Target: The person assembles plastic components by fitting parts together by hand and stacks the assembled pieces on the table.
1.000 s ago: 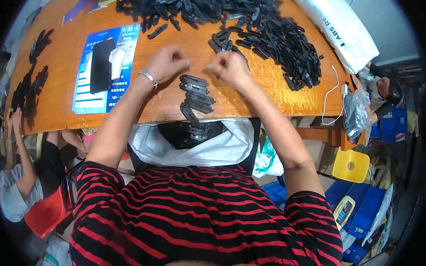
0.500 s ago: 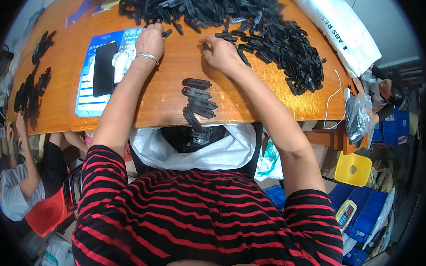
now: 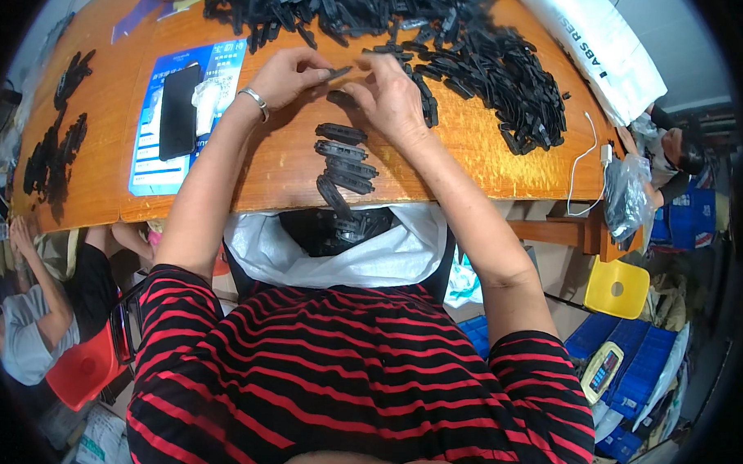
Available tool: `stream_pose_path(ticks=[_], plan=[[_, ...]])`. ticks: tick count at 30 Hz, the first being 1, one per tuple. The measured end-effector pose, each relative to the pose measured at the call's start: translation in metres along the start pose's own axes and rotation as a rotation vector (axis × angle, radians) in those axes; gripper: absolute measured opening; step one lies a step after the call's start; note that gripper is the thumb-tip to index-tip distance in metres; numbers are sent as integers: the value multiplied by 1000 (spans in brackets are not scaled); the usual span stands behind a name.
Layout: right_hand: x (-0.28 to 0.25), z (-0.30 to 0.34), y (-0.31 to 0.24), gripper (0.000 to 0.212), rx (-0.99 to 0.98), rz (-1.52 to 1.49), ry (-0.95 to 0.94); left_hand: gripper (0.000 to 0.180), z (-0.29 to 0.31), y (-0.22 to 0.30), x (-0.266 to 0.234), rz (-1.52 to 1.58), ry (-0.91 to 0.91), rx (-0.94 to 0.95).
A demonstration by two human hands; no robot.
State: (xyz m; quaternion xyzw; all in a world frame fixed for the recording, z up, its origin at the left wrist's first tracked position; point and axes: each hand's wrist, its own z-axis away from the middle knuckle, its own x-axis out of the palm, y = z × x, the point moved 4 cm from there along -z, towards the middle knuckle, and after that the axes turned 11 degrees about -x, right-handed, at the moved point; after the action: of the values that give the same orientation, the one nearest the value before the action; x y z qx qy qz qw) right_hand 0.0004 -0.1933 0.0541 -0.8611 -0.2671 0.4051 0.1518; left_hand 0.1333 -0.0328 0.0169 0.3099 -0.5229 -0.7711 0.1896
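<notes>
My left hand [image 3: 288, 79] pinches a small, narrow black plastic part [image 3: 339, 72] between thumb and fingertips, above the table. My right hand [image 3: 390, 99] is close by on the right, its fingers curved and partly blurred. At its thumb tip is another black plastic part [image 3: 342, 99]; whether the hand grips it or it lies on the table, I cannot tell. Nearer to me, several like parts form a loose column [image 3: 344, 155] running to the table's front edge. Beyond my hands spreads a large heap of black parts [image 3: 339, 12], continuing in a pile [image 3: 514, 92] on the right.
A black phone [image 3: 179, 116] lies on a blue and white sheet [image 3: 150, 176] left of my forearm. An open white sack [image 3: 266, 256] with black parts inside hangs below the table edge. A white cable [image 3: 578, 163] and a white bag [image 3: 598, 52] are at the right. Other people sit at both sides.
My left hand has come from the heap's edge toward me and right, carrying a black part. My right hand has shifted slightly left, and a second part now shows at its thumb.
</notes>
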Motion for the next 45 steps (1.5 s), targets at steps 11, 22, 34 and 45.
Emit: stream_pose_path(ticks=[11,22,34,45], plan=[[12,18,25,17,608,-535,-199,13,11,-17,29,360,69,-135],[15,18,28,28,693,-348,-302,15,-3,-24,35,90,210,-117],[-1,49,30,33,493,-139,-495,20,23,-26,34,-160,67,-50],[-49,28,47,20,127,316,-335,26,-25,12,-17,-779,731,388]])
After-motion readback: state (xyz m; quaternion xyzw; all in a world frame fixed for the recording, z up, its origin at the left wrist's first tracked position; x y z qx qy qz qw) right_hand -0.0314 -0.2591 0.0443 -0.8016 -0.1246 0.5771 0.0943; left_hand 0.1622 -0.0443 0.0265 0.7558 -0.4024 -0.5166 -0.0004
